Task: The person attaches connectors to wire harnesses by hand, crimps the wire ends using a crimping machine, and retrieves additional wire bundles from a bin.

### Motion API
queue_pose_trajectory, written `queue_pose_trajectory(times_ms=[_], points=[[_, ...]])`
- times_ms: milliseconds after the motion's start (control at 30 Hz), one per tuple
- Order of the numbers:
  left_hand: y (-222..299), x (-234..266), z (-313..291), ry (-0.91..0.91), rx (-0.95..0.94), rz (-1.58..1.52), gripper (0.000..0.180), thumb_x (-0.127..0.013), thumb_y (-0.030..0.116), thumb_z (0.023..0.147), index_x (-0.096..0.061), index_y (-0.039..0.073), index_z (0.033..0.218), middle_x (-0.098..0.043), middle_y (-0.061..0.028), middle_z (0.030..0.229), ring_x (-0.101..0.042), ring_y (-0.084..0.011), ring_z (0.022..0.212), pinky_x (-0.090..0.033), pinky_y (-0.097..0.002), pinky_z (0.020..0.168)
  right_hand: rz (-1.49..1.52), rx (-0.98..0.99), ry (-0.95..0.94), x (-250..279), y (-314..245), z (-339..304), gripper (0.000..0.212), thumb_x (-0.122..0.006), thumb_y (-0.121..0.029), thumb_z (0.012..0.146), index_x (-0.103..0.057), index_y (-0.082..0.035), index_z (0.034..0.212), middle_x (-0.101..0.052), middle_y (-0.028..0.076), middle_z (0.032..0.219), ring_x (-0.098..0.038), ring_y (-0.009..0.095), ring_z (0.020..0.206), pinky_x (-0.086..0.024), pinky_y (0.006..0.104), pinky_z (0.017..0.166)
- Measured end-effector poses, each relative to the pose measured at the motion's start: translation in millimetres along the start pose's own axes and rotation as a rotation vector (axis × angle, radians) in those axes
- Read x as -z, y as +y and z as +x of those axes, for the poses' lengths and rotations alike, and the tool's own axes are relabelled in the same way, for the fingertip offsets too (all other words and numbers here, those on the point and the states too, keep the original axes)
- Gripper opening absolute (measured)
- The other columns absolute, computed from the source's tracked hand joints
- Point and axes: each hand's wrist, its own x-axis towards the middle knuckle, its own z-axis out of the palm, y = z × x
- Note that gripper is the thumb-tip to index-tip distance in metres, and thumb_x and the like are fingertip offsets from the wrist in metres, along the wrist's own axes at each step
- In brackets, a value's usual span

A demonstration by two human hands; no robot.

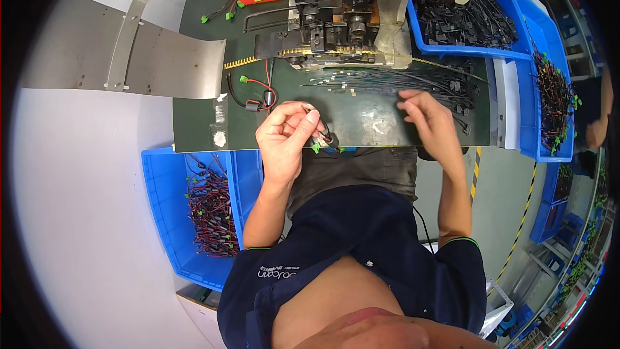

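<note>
My left hand (pixel 284 139) is closed in a pinch at the front edge of the green table, just left of its middle. It holds a short wire harness; the green connector (pixel 316 148) hangs below the fingers beside a dark part, and the wire ends are partly hidden. My right hand (pixel 429 123) hovers over the right part of the table, fingers loosely bent and a little apart, with nothing visible in them. Nearest to it lies a spread of black cables (pixel 426 81) with small pale tips. Another harness (pixel 268 98), red and black with a green connector, rests beyond my left hand.
A metal crimping machine (pixel 336 32) stands at the back, fed by a brass terminal strip (pixel 240 63). A curved metal guard (pixel 174 58) is at left. Blue bins hold harnesses (pixel 210 213) at lower left, black cables (pixel 462 22) at back right and more harnesses (pixel 552 103) at far right.
</note>
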Motion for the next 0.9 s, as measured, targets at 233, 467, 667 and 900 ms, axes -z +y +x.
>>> queue_pose_trajectory(times_ms=[233, 467, 667, 900], points=[[4, -8, -5, 0.010, 0.056, 0.015, 0.010, -0.065, -0.005, 0.091, -0.065, -0.005, 0.101, -0.068, -0.0133, 0.089, -0.066, -0.0180, 0.071, -0.053, -0.0270, 0.063, 0.580, 0.092, 0.055, -67, -35, 0, 0.011, -0.062, 0.000, 0.095, -0.069, 0.006, 0.101, -0.064, 0.012, 0.099, -0.068, 0.014, 0.080, -0.057, 0.0227, 0.060], [4, -7, -6, -0.012, -0.009, 0.064, 0.010, -0.065, -0.005, 0.091, -0.067, -0.006, 0.101, -0.068, -0.0139, 0.094, -0.068, -0.0192, 0.077, -0.055, -0.0283, 0.066, 0.609, 0.208, 0.081, -80, -43, 6, 0.010, -0.065, -0.003, 0.094, -0.068, 0.004, 0.101, -0.064, 0.008, 0.095, -0.065, 0.010, 0.077, -0.057, 0.0223, 0.060], [2, -5, -8, 0.009, 0.056, 0.046, 0.010, -0.065, -0.006, 0.091, -0.067, -0.006, 0.100, -0.068, -0.0136, 0.096, -0.068, -0.0191, 0.078, -0.056, -0.0277, 0.067, 0.517, 0.211, 0.015, -84, -48, 6, 0.010, -0.066, -0.005, 0.094, -0.070, 0.003, 0.099, -0.064, 0.007, 0.093, -0.063, 0.010, 0.073, -0.055, 0.0233, 0.055], [1, -5, -8, 0.005, 0.049, 0.049, 0.011, -0.065, -0.007, 0.090, -0.068, -0.007, 0.101, -0.067, -0.0142, 0.099, -0.068, -0.0187, 0.078, -0.056, -0.0279, 0.067, 0.511, 0.195, -0.015, -86, -46, 6, 0.011, -0.067, -0.006, 0.092, -0.070, 0.002, 0.099, -0.065, 0.008, 0.092, -0.063, 0.012, 0.067, -0.052, 0.0247, 0.053]])
